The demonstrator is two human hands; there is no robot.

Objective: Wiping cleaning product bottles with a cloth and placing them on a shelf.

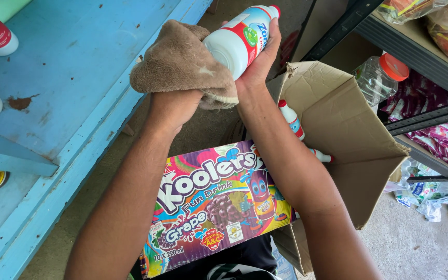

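Right hand [259, 59] was clamped round the bottle [240, 37], above the open box [338, 135]. Bottle's long axis ran tilted, red cap up-right, base down-left. Left hand [175, 106] was closed on the brown cloth [182, 62], which touched the base from the bottle's left. More bottles [292, 120] lay in the box, below the held one.
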